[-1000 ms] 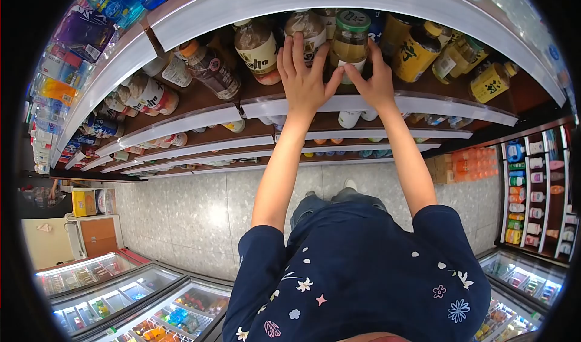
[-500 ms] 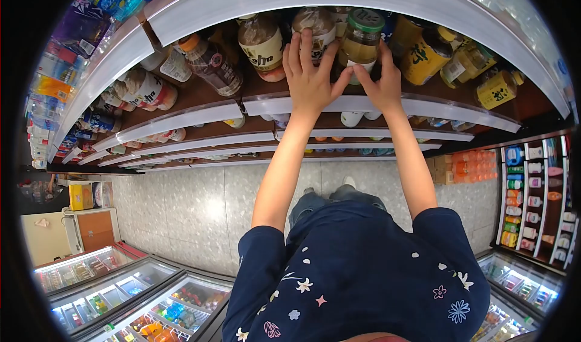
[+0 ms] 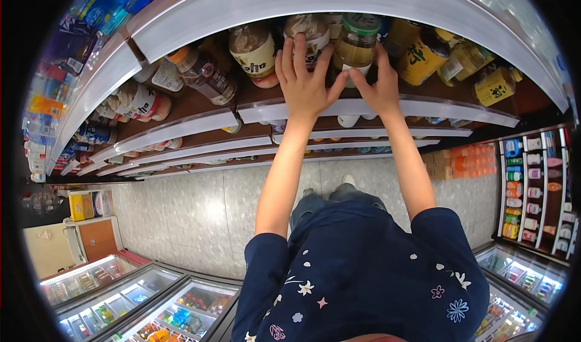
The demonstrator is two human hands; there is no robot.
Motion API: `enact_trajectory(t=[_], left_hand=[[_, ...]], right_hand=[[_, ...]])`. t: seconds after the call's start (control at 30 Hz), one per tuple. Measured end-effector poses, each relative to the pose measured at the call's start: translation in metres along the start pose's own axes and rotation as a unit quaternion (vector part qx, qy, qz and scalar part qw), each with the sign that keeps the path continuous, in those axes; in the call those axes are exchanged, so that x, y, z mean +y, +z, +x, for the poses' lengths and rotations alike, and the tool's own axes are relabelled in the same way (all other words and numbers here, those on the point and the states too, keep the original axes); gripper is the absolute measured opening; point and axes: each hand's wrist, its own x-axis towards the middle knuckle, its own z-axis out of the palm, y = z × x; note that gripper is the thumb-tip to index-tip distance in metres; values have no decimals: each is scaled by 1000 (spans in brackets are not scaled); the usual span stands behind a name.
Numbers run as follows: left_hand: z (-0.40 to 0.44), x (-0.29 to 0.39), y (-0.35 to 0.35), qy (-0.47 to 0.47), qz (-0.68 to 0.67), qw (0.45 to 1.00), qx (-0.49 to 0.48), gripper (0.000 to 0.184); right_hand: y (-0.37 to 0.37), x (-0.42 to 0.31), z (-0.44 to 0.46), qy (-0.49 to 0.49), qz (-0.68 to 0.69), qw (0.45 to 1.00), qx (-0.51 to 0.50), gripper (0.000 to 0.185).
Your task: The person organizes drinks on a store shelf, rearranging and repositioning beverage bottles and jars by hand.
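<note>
A glass jar with a green lid (image 3: pixel 357 44) and yellowish contents stands upright on the shelf, between my two hands. My left hand (image 3: pixel 304 83) has its fingers spread against the front of a clear-capped bottle with a cream label (image 3: pixel 316 42), its thumb reaching to the jar's lower front. Along the jar's right side lie the fingers of my right hand (image 3: pixel 378 87), with the thumb at the white label on its front. The two thumb tips nearly meet there. A similar bottle (image 3: pixel 252 55) stands left of my left hand.
An orange-capped dark bottle (image 3: pixel 204 76) leans farther left. Yellow-labelled bottles (image 3: pixel 422 59) stand to the right. The shelf's pale front rail (image 3: pixel 278 110) runs below my wrists, and another rail (image 3: pixel 272 3) crosses above. Glass-topped freezers (image 3: pixel 145 293) are behind me.
The view has shifted slightly, so the shelf sits a little lower and farther left. Both hands keep nearly the same pose around the jar and bottle.
</note>
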Motion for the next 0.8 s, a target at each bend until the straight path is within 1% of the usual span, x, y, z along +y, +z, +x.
enact_trajectory(t=[0.07,0.37,0.8], left_hand=[[1,0,0,0,-2,1000,-2,44],[1,1,-1,-1,-1,1000,-3,42],[1,1,-2,0,1,1000,-2,42]], right_hand=[[1,3,-1,-17,-3,1000,9,73],[2,3,-1,-21,-16,1000,11,76],[1,0,0,-26,-28,999,11,75]])
